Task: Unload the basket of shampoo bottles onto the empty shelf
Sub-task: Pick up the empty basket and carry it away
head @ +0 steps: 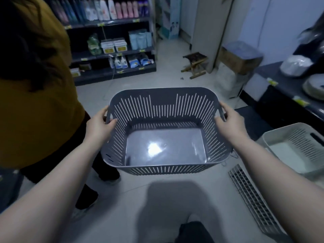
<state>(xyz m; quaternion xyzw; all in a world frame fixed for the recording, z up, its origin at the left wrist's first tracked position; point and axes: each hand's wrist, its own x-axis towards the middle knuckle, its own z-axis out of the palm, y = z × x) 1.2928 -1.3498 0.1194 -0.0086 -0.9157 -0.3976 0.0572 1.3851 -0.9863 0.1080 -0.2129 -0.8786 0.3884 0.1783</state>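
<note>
A dark grey slotted plastic basket (pixel 164 170) hangs in front of me above the floor, and nothing lies inside it. My left hand (pixel 99 126) grips its left handle. My right hand (pixel 230 120) grips its right handle. Shampoo bottles (pixel 112 9) stand in a row on the top shelf of a dark rack (pixel 108 23) at the far left.
A person in a mustard top (pixel 35 102) stands close on my left. A white basket (pixel 296 148) sits at the right beside a dark counter (pixel 280 102). A floor grate (pixel 254 199) runs along the right. A small wooden stool (pixel 194 64) stands further back.
</note>
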